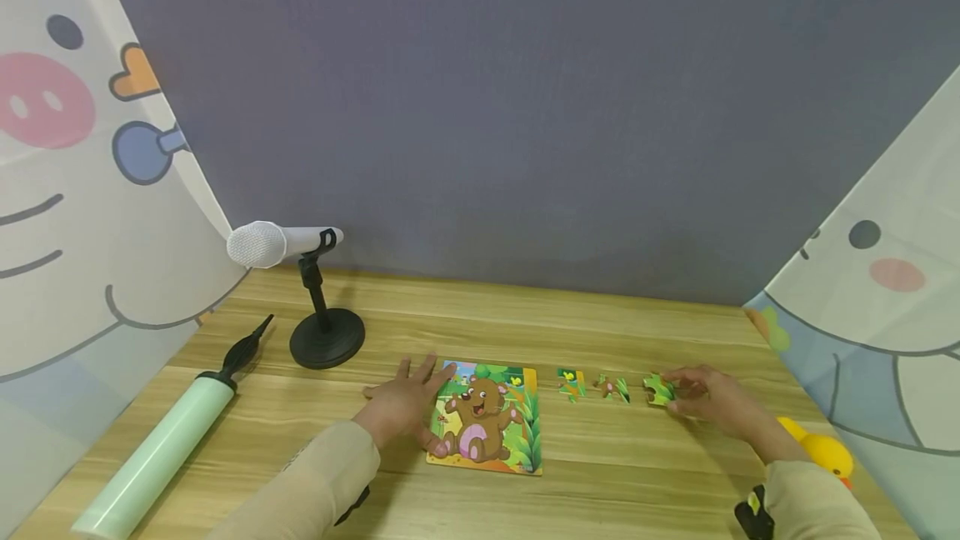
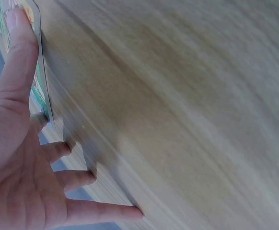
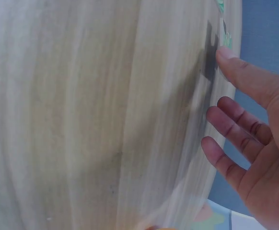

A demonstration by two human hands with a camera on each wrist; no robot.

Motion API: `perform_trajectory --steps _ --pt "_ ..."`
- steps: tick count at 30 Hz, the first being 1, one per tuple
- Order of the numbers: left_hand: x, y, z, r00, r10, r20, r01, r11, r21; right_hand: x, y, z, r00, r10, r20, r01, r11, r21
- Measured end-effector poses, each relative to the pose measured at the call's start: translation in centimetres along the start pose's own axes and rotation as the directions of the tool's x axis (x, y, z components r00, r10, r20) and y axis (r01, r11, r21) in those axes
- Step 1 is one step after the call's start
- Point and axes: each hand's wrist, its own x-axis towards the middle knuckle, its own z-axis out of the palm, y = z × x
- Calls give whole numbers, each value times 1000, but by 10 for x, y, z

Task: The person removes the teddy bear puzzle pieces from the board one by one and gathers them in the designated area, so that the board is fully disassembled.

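Note:
A square bear picture puzzle board (image 1: 480, 432) lies flat on the wooden table. My left hand (image 1: 405, 402) rests at its left edge with fingers spread; in the left wrist view the thumb (image 2: 22, 52) lies over the board and the other fingertips touch the wood. To the right of the board sit two loose jigsaw pieces, one with a yellow bird (image 1: 570, 383), the other brown and green (image 1: 612, 388). Farther right, my right hand (image 1: 708, 397) pinches a green jigsaw piece (image 1: 657, 390) by its right side between thumb and forefinger. The remaining right fingers are loosely bent.
At the back left stands a white microphone (image 1: 258, 245) on a black stand (image 1: 327, 338). A pale green hand pump (image 1: 161, 457) with a black nozzle lies along the left. A yellow rubber duck (image 1: 827, 454) is partly hidden behind my right forearm. A grey panel (image 1: 525, 123) rises behind the table.

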Motion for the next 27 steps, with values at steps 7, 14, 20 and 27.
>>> perform_trajectory --steps 7,14,20,27 --pt "0 1 0 1000 -7 7 6 1000 7 3 5 3 1000 -10 -16 9 999 -35" --pt "0 1 -1 1000 -1 3 1 1000 -3 7 8 3 1000 19 10 -18 999 -50" --pt "-1 0 -1 1000 0 -1 0 1000 6 8 8 3 1000 22 19 -21 997 -72" --pt "0 0 0 1000 -4 7 3 1000 23 10 -1 1 999 33 29 -32 998 -54"
